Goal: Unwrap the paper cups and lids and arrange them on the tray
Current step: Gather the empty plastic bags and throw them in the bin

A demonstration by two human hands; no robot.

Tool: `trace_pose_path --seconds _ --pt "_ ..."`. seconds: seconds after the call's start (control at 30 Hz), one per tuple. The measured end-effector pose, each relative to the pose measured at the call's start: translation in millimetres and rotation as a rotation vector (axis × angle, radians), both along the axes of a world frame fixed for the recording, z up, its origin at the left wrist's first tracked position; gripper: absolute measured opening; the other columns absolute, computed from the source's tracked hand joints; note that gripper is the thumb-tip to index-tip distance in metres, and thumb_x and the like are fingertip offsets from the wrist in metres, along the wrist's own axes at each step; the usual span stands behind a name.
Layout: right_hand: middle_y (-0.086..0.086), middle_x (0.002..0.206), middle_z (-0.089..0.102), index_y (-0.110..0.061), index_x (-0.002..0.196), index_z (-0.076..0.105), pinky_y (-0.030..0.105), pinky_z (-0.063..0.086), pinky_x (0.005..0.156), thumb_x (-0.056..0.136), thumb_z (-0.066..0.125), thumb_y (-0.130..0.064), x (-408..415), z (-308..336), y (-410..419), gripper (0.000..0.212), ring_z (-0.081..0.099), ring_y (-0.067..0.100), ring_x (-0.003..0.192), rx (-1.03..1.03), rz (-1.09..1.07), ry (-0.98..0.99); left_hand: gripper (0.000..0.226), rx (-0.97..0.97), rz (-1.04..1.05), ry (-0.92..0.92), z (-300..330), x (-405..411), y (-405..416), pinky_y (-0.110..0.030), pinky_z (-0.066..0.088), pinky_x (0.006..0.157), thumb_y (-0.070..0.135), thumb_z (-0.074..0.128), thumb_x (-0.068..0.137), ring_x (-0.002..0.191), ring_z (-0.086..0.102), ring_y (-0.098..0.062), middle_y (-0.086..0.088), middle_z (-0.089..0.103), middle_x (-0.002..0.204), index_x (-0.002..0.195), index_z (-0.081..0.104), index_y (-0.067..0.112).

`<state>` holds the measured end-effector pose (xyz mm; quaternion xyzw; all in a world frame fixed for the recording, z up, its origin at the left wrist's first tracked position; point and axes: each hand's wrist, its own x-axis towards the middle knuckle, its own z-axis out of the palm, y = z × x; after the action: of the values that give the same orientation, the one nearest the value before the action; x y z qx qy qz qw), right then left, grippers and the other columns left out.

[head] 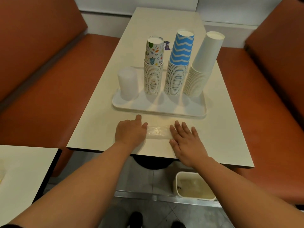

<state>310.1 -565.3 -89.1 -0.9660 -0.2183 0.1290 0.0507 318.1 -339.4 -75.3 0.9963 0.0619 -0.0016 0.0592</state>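
Observation:
A white tray (158,107) on the table holds three upside-down cup stacks: a doodle-print stack (153,66), a blue zigzag stack (178,63) and a plain white stack (203,63). A stack of translucent lids (128,83) stands at the tray's left end. In front of the tray a clear plastic wrapper (158,132) lies flat on the table. My left hand (130,133) presses on its left end, fingers mostly tucked out of sight, one finger pointing forward. My right hand (187,142) lies flat with spread fingers on its right end.
The cream table (98,122) sits between two orange bench seats (41,96). A white bin (194,186) with clear plastic inside stands on the floor under the table's near right edge. A second table corner (24,170) is at lower left. A small purple label (166,45) lies behind the cups.

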Motion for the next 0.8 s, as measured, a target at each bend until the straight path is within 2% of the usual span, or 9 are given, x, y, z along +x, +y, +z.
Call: trace_pose_path --seconds 0.1,0.17,0.23,0.3,0.37,0.43,0.63,0.73,0.8 --pt "0.002 0.163 -0.021 -0.033 0.156 -0.01 0.049 -0.016 0.119 0.077 -0.018 -0.06 -1 1 4 0.083 -0.021 0.023 0.15 -0.046 -0.047 0.005 0.051 0.057 0.089 0.072 8 -8 22 -0.036 0.033 0.072 0.047 0.025 0.102 0.098 0.063 -0.033 -0.012 0.068 0.109 0.136 0.038 0.011" --pt "0.006 0.163 -0.023 -0.037 0.154 -0.011 0.054 -0.017 0.117 0.077 -0.018 -0.06 -2 1 6 0.081 -0.023 0.026 0.15 -0.064 -0.068 0.02 0.05 0.094 0.157 0.103 16 -9 25 -0.038 0.035 0.077 0.047 0.03 0.101 0.105 0.058 -0.032 -0.011 0.061 0.12 0.135 0.04 0.011" --pt "0.008 0.162 -0.024 -0.039 0.154 -0.012 0.056 -0.018 0.117 0.079 -0.017 -0.061 -4 1 8 0.078 -0.024 0.026 0.149 -0.08 -0.081 0.024 0.046 0.122 0.046 -0.063 18 -4 6 -0.041 0.033 0.09 0.042 0.035 0.1 0.113 0.051 -0.035 -0.013 0.055 0.127 0.13 0.049 0.009" --pt "0.009 0.162 -0.024 -0.039 0.154 -0.011 0.057 -0.017 0.117 0.084 -0.012 -0.061 -3 2 8 0.073 -0.024 0.026 0.149 -0.076 -0.089 0.024 0.056 -0.011 -0.267 -0.13 20 -2 -29 -0.043 0.023 0.107 0.042 0.029 0.097 0.131 0.042 -0.039 -0.017 0.05 0.14 0.134 0.051 0.005" --pt "0.008 0.162 -0.025 -0.04 0.153 -0.013 0.059 -0.015 0.117 0.082 -0.012 -0.061 -3 2 7 0.075 -0.025 0.025 0.149 -0.09 -0.089 0.024 0.065 -0.054 -0.465 0.078 15 -13 -57 -0.042 0.001 0.122 0.048 0.018 0.1 0.151 0.005 -0.029 -0.006 0.016 0.163 0.154 0.024 0.012" --pt "0.005 0.161 -0.029 -0.044 0.152 -0.015 0.062 -0.016 0.115 0.074 -0.016 -0.064 -3 2 6 0.08 -0.028 0.026 0.148 -0.098 -0.107 0.015 0.068 -0.057 -0.403 0.251 5 -25 -55 -0.043 -0.01 0.121 0.058 0.014 0.1 0.15 -0.014 -0.021 0.002 -0.008 0.164 0.157 0.002 0.022" --pt "0.013 0.161 -0.028 -0.045 0.152 -0.014 0.065 -0.013 0.115 0.087 0.004 -0.076 -9 5 -1 0.074 -0.027 0.037 0.147 -0.1 -0.258 0.006 0.072 0.058 -0.233 0.293 0 -43 9 -0.046 -0.008 0.121 0.063 0.012 0.097 0.148 -0.021 -0.022 0.001 -0.021 0.162 0.155 -0.01 0.027" --pt "0.009 0.163 -0.023 -0.043 0.154 -0.012 0.062 -0.012 0.116 0.081 -0.002 -0.079 -8 6 -5 0.082 -0.024 0.034 0.148 -0.084 -0.239 0.008 0.071 0.048 -0.202 0.341 4 -43 16 -0.046 -0.005 0.122 0.06 0.012 0.099 0.15 -0.017 -0.023 -0.002 -0.017 0.163 0.156 -0.008 0.022" --pt "0.007 0.163 -0.023 -0.043 0.153 -0.012 0.062 -0.013 0.116 0.074 -0.008 -0.08 -8 6 -6 0.088 -0.025 0.033 0.148 -0.073 -0.222 0.01 0.069 0.034 -0.16 0.344 11 -35 7 -0.049 0.0 0.122 0.056 0.015 0.101 0.151 -0.005 -0.027 -0.006 -0.005 0.165 0.156 0.003 0.017"
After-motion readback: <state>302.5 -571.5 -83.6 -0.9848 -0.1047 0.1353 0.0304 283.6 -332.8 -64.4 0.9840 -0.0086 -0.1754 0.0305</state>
